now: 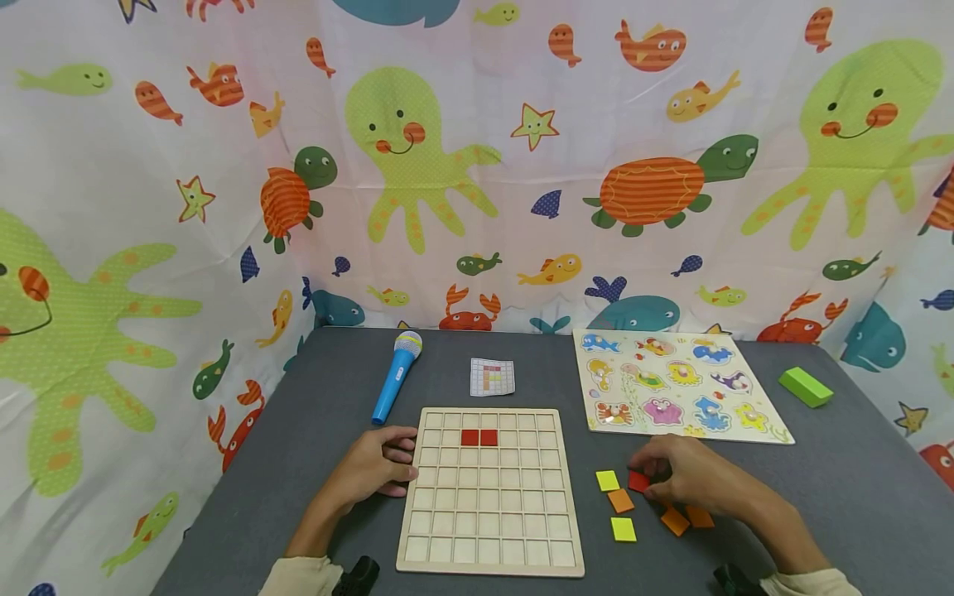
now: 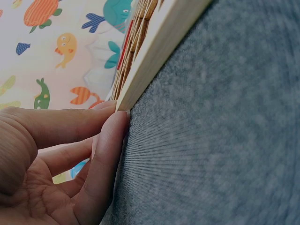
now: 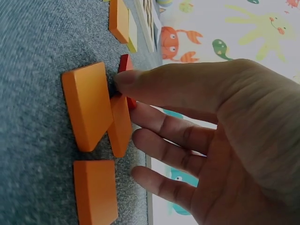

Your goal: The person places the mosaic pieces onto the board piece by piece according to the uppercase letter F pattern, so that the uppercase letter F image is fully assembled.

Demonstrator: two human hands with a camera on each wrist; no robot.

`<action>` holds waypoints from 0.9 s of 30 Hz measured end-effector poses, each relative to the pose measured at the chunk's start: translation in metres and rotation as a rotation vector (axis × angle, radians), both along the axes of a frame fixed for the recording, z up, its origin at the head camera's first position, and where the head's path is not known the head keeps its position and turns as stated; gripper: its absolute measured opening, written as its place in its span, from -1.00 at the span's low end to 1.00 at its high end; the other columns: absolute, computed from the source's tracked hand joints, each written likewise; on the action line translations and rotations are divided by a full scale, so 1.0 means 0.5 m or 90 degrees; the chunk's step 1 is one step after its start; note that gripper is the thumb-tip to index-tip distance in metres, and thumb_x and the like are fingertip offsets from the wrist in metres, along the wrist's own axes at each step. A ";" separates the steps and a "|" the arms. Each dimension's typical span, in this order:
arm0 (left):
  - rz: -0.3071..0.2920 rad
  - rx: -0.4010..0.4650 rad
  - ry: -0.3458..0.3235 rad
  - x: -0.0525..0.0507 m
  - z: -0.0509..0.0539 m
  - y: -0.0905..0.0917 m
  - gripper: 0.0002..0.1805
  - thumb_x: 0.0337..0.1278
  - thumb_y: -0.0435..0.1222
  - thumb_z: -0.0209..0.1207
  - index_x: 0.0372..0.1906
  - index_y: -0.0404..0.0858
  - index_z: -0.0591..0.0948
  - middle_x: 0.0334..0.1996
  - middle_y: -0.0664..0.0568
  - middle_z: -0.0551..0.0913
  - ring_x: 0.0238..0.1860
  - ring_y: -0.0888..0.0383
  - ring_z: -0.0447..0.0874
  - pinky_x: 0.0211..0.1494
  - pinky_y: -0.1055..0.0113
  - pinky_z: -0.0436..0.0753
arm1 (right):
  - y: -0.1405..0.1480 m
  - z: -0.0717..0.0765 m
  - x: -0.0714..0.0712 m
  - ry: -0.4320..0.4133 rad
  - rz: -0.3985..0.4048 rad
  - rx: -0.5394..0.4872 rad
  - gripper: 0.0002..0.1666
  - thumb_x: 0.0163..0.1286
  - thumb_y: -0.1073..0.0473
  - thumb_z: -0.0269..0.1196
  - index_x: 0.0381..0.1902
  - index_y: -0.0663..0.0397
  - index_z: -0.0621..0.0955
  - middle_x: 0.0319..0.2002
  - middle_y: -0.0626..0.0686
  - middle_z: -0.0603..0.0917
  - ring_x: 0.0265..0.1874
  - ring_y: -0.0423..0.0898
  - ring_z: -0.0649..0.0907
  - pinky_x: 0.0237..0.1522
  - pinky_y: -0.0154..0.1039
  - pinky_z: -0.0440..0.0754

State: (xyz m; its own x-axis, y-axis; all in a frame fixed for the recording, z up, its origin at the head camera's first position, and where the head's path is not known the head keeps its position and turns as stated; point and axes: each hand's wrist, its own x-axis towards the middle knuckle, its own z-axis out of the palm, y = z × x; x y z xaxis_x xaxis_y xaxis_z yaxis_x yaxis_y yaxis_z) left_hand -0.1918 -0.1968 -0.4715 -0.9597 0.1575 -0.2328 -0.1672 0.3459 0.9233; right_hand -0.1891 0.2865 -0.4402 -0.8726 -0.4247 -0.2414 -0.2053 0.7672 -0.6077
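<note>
A wooden grid board point(image 1: 490, 505) lies on the grey table, with two red square tiles point(image 1: 479, 437) side by side in its second row. My left hand point(image 1: 373, 465) holds the board's left edge; in the left wrist view thumb and finger meet at the board's rim point(image 2: 152, 56). To the right of the board, my right hand point(image 1: 689, 473) pinches a red tile point(image 3: 124, 63) between thumb and index finger. Orange tiles point(image 1: 675, 521) lie under and beside that hand. Yellow tiles point(image 1: 623, 530) and another orange tile point(image 1: 620, 501) lie between it and the board.
Behind the board are a small printed grid card point(image 1: 492, 377) and a blue toy microphone point(image 1: 397, 377). At the back right lie a sea-animal puzzle board point(image 1: 678, 385) and a green block point(image 1: 806, 386). A patterned curtain point(image 1: 477, 165) hangs behind the table.
</note>
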 end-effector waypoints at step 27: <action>0.005 -0.006 -0.002 0.001 0.003 0.002 -0.29 0.10 -0.52 0.47 0.41 -0.36 0.55 0.08 -0.17 0.61 -0.09 0.06 0.70 -0.27 0.10 0.86 | -0.065 0.006 -0.017 0.079 0.037 -0.033 -0.69 0.37 0.04 0.49 0.03 -0.04 0.79 -0.09 -0.10 0.66 -0.17 -0.14 0.60 -0.14 -0.29 0.67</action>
State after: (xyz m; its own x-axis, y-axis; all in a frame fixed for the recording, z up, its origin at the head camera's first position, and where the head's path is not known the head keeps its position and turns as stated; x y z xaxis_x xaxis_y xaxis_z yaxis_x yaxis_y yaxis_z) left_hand -0.1913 -0.1960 -0.4701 -0.9601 0.1482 -0.2371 -0.1724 0.3537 0.9193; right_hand -0.1975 0.2541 -0.4374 -0.8680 -0.4843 -0.1100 -0.3240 0.7201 -0.6136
